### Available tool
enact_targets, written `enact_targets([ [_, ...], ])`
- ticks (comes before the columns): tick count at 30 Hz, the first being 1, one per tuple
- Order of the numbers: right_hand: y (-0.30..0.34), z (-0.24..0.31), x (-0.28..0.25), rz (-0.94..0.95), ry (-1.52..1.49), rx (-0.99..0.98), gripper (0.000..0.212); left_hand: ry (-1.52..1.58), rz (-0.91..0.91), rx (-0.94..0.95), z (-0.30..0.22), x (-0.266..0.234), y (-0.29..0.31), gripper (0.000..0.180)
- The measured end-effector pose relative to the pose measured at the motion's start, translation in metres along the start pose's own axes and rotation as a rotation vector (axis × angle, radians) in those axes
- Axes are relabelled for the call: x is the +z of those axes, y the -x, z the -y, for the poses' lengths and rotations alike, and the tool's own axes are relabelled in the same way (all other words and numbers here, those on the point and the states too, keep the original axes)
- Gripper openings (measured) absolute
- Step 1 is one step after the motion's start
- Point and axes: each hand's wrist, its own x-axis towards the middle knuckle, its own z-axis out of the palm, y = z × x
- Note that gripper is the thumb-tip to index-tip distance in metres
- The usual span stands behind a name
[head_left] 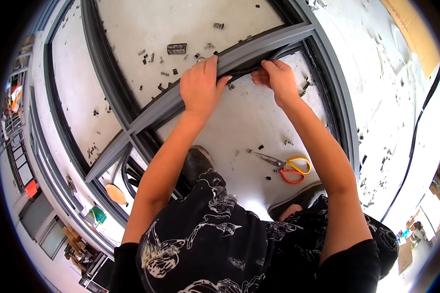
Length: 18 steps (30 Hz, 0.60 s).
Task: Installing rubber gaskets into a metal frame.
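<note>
A large dark grey metal frame with crossbars lies flat before me. My left hand (200,87) is closed over a grey crossbar (156,110), fingers on its far side and thumb on its near edge. Along that near edge runs a black rubber strip (242,72). To the right of it, my right hand (277,80) has its fingers curled and pinched at the strip, part of which rises in a loop behind the knuckles. The fingertips of the right hand are partly hidden. Scissors (281,165) with one yellow and one red handle lie on the floor below the right hand.
Small black scraps and a larger dark block (176,49) are scattered on the pale floor. My shoes (197,163) stand inside the frame opening. A black cable (415,132) runs along the right, near cardboard (415,34). A round wooden-coloured disc (116,194) lies at the left.
</note>
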Motion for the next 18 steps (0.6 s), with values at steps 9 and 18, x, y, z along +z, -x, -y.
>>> enact_targets([
  [9,-0.003,-0.004,0.009,0.065,-0.138,-0.073,0.023,-0.033,-0.048,-0.027,-0.007,0.003,0.0,0.059],
  [18,0.0,-0.013,0.021,-0.011,-0.144,-0.124,0.022,-0.047,-0.148,-0.052,-0.014,0.01,-0.004,0.052],
])
